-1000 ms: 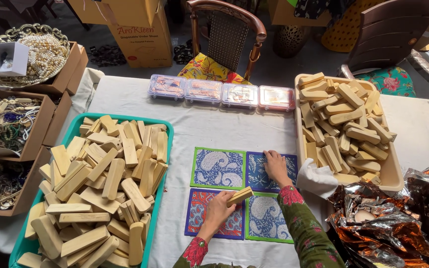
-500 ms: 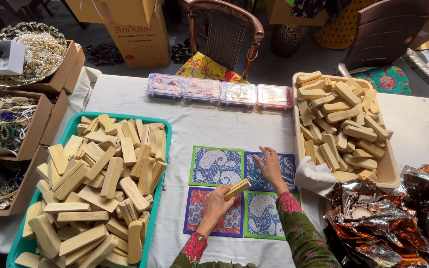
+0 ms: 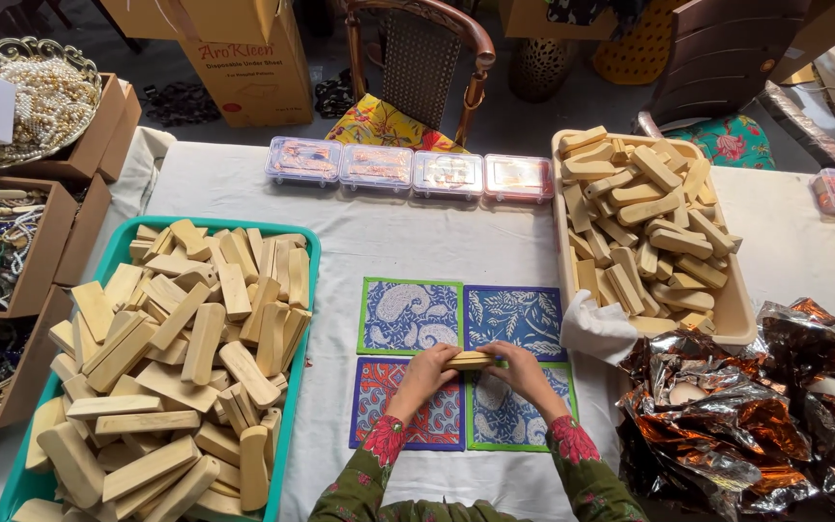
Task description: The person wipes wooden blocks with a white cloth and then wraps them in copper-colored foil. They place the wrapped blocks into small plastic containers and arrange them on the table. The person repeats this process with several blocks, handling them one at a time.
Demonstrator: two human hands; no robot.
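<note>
My left hand (image 3: pixel 422 380) and my right hand (image 3: pixel 522 373) together hold one pale wooden block (image 3: pixel 471 360) by its two ends, level over the table. Under them lie several square patterned cloth mats (image 3: pixel 408 315) in blue and red with green or purple borders. A teal tray (image 3: pixel 306 290) heaped with wooden blocks stands to the left. A cream tray (image 3: pixel 738 324) with more blocks stands to the right.
A row of small clear lidded boxes (image 3: pixel 408 169) sits at the table's far edge. Crumpled foil wrappers (image 3: pixel 765 406) lie at the right, a white cloth (image 3: pixel 596 329) beside them. Cardboard boxes of beads (image 3: pixel 12 242) line the left. A wooden chair (image 3: pixel 417 58) stands behind the table.
My right hand has come off the blue mat and joined the left on the block. The block now lies level between both hands, lower over the mats.
</note>
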